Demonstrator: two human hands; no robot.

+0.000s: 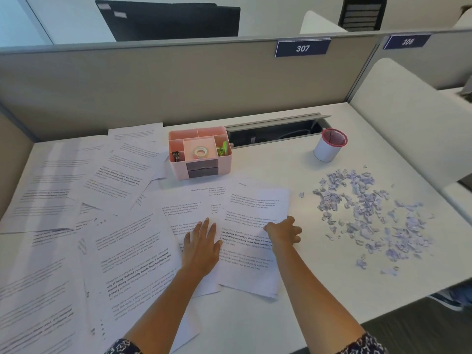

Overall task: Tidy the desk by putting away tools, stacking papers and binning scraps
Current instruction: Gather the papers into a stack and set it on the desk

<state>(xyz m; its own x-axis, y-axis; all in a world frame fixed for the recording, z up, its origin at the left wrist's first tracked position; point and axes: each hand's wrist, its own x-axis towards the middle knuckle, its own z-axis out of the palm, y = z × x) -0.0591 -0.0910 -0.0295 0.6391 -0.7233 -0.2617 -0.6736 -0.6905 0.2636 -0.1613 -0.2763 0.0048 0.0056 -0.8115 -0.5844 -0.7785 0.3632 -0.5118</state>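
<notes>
The step in hand looked like gathering the printed sheets into 1 stack. The left hand (201, 245) lay flat and spread, fingers wide, pressing on a sheet near the middle of the counter (293, 169). The right hand (283, 232) was curled narrow at the right edge of the top sheet (251, 226), apparently pinching it between thumb and fingers, though the grip itself was partly hidden.

The loose papers (102, 213) fanned across the left half of the counter, overlapping at many angles. To do this well, the flat hand should probably anchor the pile while the other slid each sheet over it, squaring the edges before reaching for the far sheets on the left.

The pink organiser (201, 155) stood at the back, already holding a tape roll (201, 152). The paper scraps (367, 215) lay scattered on the right, well apart from the sheets, near the small bin (329, 146); sweeping them seemed best left until the stack was done.
</notes>
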